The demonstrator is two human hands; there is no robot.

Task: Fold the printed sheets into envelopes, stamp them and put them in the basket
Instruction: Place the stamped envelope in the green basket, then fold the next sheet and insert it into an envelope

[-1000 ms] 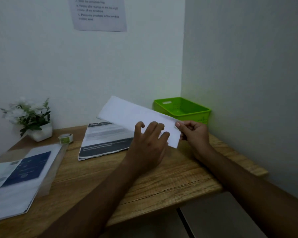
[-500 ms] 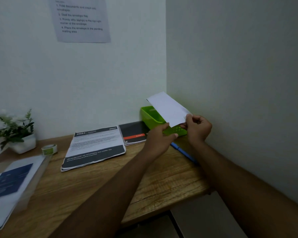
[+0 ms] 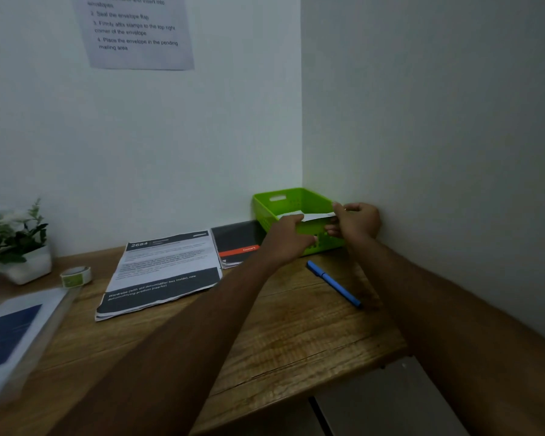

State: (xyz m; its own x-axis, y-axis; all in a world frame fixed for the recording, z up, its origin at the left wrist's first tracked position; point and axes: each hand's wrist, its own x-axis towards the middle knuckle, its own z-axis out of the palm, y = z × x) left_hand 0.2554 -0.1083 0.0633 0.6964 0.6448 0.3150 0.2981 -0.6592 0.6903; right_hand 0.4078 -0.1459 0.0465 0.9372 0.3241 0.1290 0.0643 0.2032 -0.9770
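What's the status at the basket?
Left hand and right hand both gripping the envelope. Envelope low over the green basket, not released. Nothing blocking; blue pen lies clear on desk.

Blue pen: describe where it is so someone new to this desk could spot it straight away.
Start at the green basket in the desk's far right corner, where both walls meet. Just in front of it, on bare wood between the person's forearms, lies the blue pen, set diagonally. It is the only slim blue stick; the papers to its left are flat sheets.
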